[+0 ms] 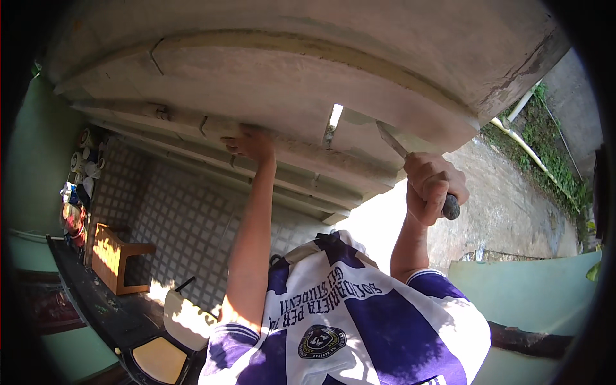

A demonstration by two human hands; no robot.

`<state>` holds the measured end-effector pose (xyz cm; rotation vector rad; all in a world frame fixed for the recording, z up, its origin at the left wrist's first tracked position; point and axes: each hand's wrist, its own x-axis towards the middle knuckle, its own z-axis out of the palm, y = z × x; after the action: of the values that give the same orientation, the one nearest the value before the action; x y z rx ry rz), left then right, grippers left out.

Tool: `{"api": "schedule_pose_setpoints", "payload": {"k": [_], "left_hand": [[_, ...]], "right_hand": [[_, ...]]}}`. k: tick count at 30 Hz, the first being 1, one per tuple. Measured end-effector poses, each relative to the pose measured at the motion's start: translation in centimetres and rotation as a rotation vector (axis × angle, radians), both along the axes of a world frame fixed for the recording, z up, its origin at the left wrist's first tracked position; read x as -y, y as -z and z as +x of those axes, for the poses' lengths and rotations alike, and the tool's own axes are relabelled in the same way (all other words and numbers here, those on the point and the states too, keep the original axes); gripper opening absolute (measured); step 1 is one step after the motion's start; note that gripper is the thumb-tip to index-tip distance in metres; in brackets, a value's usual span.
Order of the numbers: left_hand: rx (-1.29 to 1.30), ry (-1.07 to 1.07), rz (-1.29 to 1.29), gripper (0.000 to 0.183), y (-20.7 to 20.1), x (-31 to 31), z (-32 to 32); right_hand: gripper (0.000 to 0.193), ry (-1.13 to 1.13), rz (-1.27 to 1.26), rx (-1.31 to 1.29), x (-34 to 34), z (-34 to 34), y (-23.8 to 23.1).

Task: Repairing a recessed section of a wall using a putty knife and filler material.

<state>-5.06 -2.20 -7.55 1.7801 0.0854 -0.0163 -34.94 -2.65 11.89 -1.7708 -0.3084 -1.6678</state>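
Note:
My right hand is closed around the dark handle of a bladed hand tool. Its narrow metal blade points up and left, with the tip at or very near a pale panel; whether it is a knife or a scraper I cannot tell. Left of the blade, a narrow bright slot breaks the panel. My left hand lies against a pale ledge with its fingers apart and pointing left. That hand holds no tool. Both arms reach out from my purple and white shirt.
Several pale slats run beyond the ledge. Past them are a tiled floor, an orange stool, a chair and assorted items along the left wall. At right lie concrete ground, a white pipe and a low green wall.

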Motion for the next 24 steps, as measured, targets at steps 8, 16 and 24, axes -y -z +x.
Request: {"api": "schedule_pose_setpoints", "payload": {"k": [8,16,24], "left_hand": [[0.014,-0.008,0.032,0.085,0.1,-0.3,0.2],[-0.014,0.008,0.014,0.085,-0.6,-0.4,0.0],[-0.009,0.004,0.02,0.083,0.2,-0.4,0.5]], "right_hand": [[0.049,0.023,0.085,0.05,0.4,-0.3,-0.3],[0.054,0.07,0.07,0.017,-0.1,-0.1,-0.7],[0.044,-0.043,0.071,0.018,-0.6,0.5,0.3]]}}
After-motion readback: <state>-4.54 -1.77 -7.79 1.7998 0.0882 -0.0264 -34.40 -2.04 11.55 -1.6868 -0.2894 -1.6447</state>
